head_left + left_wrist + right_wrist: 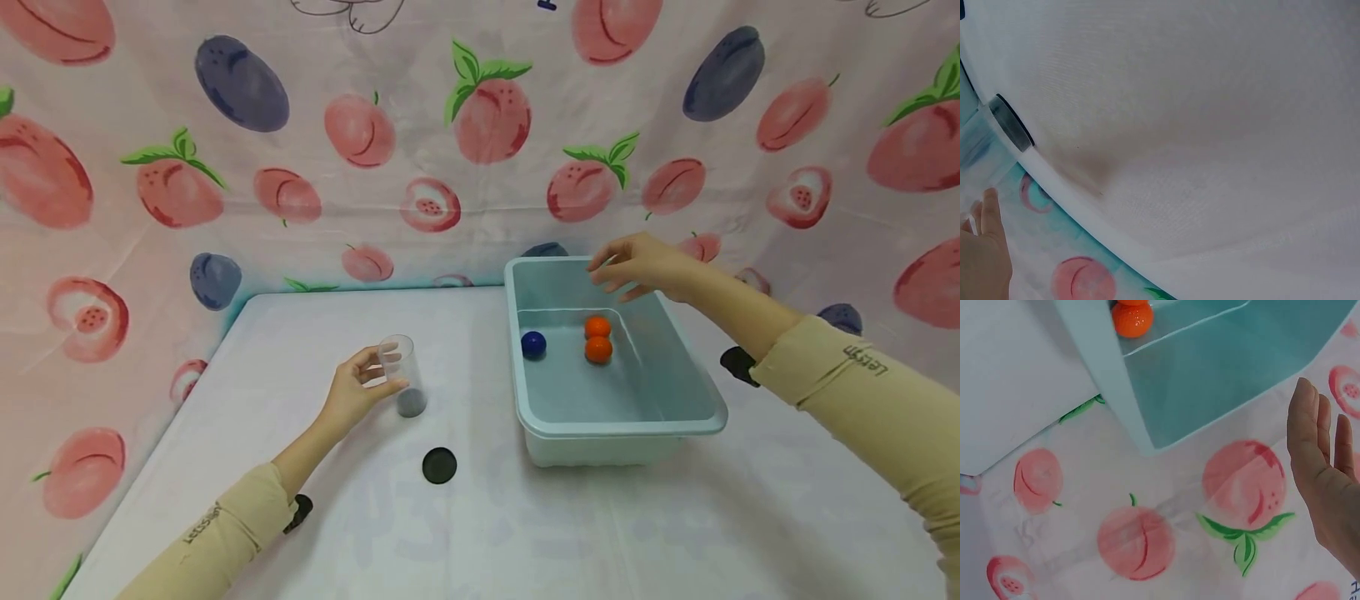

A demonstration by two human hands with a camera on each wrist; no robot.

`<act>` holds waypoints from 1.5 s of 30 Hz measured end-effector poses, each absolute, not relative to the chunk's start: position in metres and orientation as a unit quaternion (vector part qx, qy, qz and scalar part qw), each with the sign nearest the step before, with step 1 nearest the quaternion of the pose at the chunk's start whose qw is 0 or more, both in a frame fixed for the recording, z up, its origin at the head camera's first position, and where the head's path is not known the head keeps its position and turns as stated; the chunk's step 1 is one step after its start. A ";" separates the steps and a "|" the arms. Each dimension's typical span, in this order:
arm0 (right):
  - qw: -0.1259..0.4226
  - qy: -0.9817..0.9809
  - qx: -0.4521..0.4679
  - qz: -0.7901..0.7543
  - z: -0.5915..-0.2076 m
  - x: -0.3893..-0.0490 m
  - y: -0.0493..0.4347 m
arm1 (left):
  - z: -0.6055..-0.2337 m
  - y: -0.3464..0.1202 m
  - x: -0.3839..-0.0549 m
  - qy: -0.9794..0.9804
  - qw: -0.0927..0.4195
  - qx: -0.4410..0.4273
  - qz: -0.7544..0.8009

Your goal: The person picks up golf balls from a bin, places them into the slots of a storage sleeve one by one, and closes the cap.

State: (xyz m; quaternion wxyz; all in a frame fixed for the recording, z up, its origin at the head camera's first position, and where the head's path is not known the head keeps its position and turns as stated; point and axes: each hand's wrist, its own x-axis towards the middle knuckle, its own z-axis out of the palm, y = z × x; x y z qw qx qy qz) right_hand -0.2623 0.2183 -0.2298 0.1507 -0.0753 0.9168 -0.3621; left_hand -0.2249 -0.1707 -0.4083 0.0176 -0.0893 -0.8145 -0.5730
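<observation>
My left hand (356, 385) holds a clear cylindrical cup (406, 371) with a dark grey bottom, thumb on the near side and fingers on the far side. The cup tilts slightly; in the left wrist view its dark base (1011, 123) shows past the fingertips. A round black disc (439, 466) lies on the table just in front of it. Above the far right rim of a pale blue-green plastic bin (622, 430), my right hand (637, 260) hovers with loosely bent fingers and nothing in them. Inside the bin are a dark blue ball (533, 344) and two orange balls (598, 350).
A white cloth covers the table (480, 533). Behind it hangs a pinkish curtain (420, 83) printed with peaches and plums, close to the table's back edge. The bin's tall walls stand right of the middle.
</observation>
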 end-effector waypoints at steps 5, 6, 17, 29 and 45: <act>0.163 0.921 -0.089 -0.343 -0.238 -0.270 0.204 | -0.410 -0.170 -0.224 -0.814 0.020 -0.095 -0.572; 0.167 0.920 -0.090 -0.343 -0.239 -0.272 0.200 | -0.410 -0.170 -0.224 -0.814 0.020 -0.096 -0.572; 0.197 0.912 -0.112 -0.343 -0.265 -0.292 0.182 | -0.412 -0.167 -0.225 -0.810 0.011 -0.098 -0.578; 0.226 0.922 -0.126 -0.287 -0.311 -0.307 0.160 | -0.412 -0.182 -0.210 -0.823 0.002 -0.076 -0.563; 0.190 0.945 -0.135 -0.227 -0.340 -0.320 0.156 | -0.410 -0.173 -0.227 -0.815 0.012 -0.095 -0.572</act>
